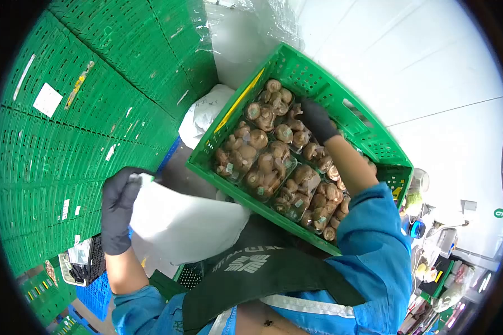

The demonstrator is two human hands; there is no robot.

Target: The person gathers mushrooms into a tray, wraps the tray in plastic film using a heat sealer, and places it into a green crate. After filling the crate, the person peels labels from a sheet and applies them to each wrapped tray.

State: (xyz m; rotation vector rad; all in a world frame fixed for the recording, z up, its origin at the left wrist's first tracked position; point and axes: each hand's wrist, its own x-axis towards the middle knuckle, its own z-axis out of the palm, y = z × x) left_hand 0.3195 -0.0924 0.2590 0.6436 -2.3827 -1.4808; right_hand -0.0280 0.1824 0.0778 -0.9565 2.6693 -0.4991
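My left hand (119, 204), in a black glove, pinches the top corner of a white sheet (184, 226). The sheet hangs in front of my apron, and a small green spot shows by the fingertips. A green plastic crate (352, 109) in front of me holds several clear packs of brown mushrooms (271, 167), some with small green labels. My right hand (317, 120), also black-gloved, reaches into the crate with its fingertips right at a pack near the far side. Its fingers merge into one dark shape and are partly hidden.
Tall stacks of green crates (95, 111) rise along the left. A white bag (207, 114) lies between them and the mushroom crate. Clear plastic wrap (251, 28) hangs at the back. Assorted items, among them a blue-capped container (417, 229), crowd the right. A blue crate (96, 296) stands lower left.
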